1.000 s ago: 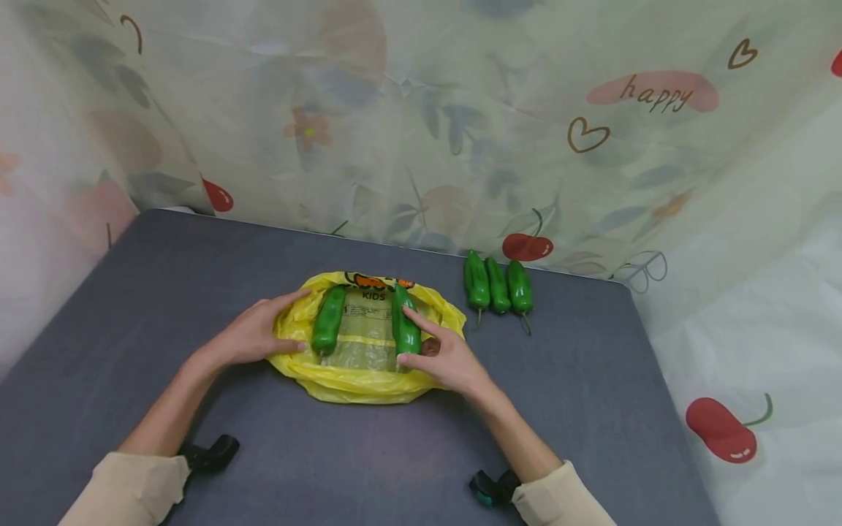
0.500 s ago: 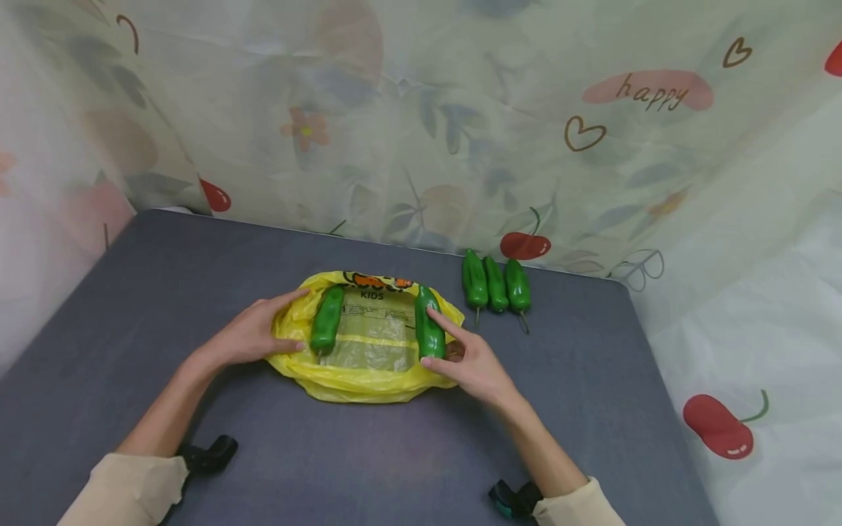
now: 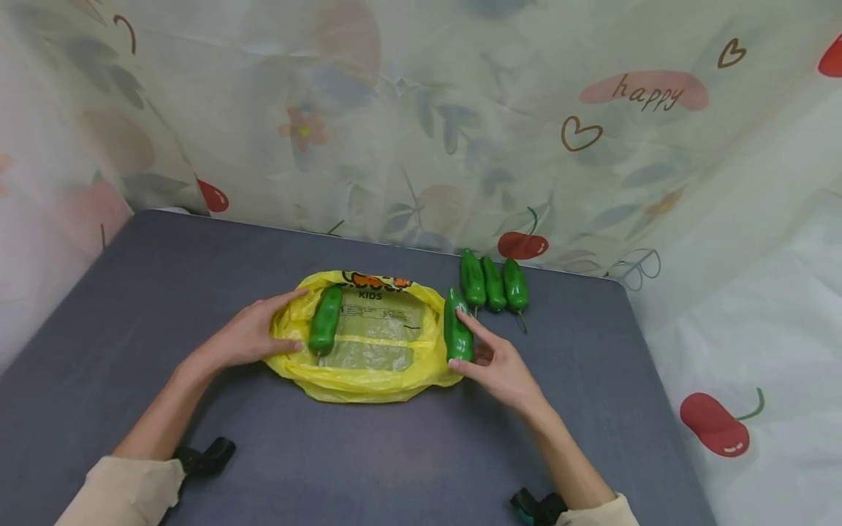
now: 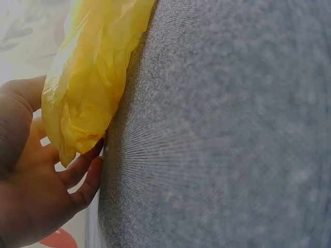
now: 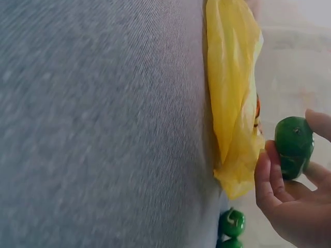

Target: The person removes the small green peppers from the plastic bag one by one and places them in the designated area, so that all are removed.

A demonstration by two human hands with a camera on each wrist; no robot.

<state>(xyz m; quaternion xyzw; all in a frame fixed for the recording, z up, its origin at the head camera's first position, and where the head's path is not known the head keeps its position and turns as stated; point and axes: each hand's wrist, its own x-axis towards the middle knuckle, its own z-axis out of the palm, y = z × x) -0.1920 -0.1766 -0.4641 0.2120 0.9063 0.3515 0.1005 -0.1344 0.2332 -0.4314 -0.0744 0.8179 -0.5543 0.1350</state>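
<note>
Green pepper, glossy and smooth, sits in the right hand, pinched between thumb and fingers; that grip is closed only as far as the thickness of the pepper allows. Seen from the head, it overlaps the right edge of a yellow plastic bag. The right wrist view shows it up off the grey bench, just beside the end of the bag; whether the two touch, I cannot tell.

At the opposite end, the left hand holds the bag, its grip spread fairly wide, thumb inside the near part of the rim and forefinger along the far part. The mouth of the bag gapes upward, showing printed lettering, "KIDS" among it. A second pepper lies within, along the left wall.

Just beyond the held pepper, near the back edge of the bench, three more lie side by side: a left pepper, a middle pepper and a right pepper. The one in the hand comes close to the first of these in the head view. Behind the bench hangs a pale printed curtain. Black wrist mounts show by the beige sleeves.
</note>
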